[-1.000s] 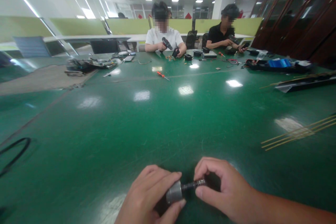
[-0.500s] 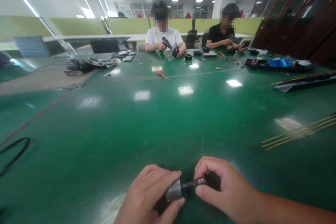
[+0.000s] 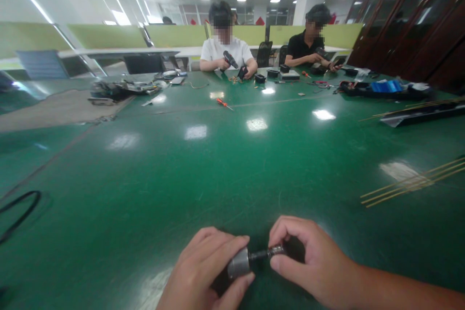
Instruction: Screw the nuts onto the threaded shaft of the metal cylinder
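Cyl. [image 3: 239,264] partly hidden in L hand [image 3: 203,269].

Green tabletop [image 3: 225,169] allows passage ahead; thin rods [image 3: 413,183] obstruct right.

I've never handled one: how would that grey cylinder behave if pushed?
The grey cylinder looks like metal, so probably stiff and heavy for its size. Being round, it might roll on the glossy green table if the left hand let go.
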The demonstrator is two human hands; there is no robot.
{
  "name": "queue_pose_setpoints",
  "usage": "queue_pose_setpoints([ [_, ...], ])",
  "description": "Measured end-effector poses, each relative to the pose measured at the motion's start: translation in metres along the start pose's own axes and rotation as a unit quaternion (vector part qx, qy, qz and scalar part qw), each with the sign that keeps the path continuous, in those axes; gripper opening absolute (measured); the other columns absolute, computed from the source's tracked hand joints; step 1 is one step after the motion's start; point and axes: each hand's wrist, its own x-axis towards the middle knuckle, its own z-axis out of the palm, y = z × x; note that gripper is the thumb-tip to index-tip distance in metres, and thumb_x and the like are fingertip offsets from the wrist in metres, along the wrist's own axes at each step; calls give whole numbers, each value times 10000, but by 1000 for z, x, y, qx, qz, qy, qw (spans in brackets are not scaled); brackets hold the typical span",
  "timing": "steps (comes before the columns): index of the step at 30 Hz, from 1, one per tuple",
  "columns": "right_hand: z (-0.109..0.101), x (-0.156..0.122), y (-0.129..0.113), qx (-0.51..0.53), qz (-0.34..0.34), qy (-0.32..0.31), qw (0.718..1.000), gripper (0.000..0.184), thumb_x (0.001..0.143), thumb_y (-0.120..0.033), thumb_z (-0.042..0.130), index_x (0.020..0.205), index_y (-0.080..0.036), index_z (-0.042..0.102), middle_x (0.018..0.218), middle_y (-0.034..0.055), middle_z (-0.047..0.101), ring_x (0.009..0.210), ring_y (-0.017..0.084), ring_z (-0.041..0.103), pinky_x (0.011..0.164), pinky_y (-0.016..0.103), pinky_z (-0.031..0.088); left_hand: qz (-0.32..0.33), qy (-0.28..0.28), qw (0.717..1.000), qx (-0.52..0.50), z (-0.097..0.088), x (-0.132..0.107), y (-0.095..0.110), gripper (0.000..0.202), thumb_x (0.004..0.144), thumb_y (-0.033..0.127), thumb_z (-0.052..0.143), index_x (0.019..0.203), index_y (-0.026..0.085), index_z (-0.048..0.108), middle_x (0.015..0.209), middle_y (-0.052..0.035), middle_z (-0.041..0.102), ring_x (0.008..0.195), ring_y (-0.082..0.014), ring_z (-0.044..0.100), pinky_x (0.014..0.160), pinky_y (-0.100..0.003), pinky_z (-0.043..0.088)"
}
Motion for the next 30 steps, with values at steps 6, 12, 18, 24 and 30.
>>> queue_pose_setpoints([
  [6, 0, 0, 2, -2, 5, -1, 1000, 43, 776, -188, 673, 800, -187, 637, 781, 3, 627, 745, 157, 572, 698, 280, 424, 8, -3, 1000, -8, 2, -6, -5, 401, 868, 189, 669, 1253, 249, 575, 986, 1, 748, 847, -166, 697, 876, -346, 508],
  [12, 0, 0, 1, -5, 8, 0, 1000, 36, 780, -191, 664, 783, -188, 629, 772, 0, 623, 745, 156, 563, 703, 280, 416, 6, -2, 1000, -19, 2, -9, -8, 409, 855, 190, 686, 1245, 248, 578, 968, -5, 742, 839, -172, 686, 845, -341, 525],
  [18, 0, 0, -1, -1, 10, 3, 1000, 36, 777, -199, 665, 781, -185, 632, 772, 2, 626, 740, 153, 564, 702, 278, 417, 4, 5, 1000, -13, 1, -5, -4, 402, 860, 176, 677, 1245, 249, 585, 960, -7, 749, 832, -174, 691, 823, -333, 539],
  [24, 0, 0, 0, -1, 8, 1, 1000, 40, 778, -197, 671, 791, -188, 634, 771, 0, 628, 743, 154, 565, 702, 276, 419, 3, 11, 1000, -13, 0, -2, -2, 384, 851, 189, 677, 1224, 251, 611, 953, -17, 758, 821, -189, 708, 808, -336, 561],
  [30, -1, 0, -1, -9, 8, -4, 1000, 45, 783, -184, 668, 804, -191, 629, 790, 6, 632, 758, 162, 571, 713, 282, 427, -1, 3, 1000, -15, -2, 0, -1, 391, 836, 163, 680, 1211, 253, 615, 947, -7, 759, 812, -176, 710, 814, -325, 562],
])
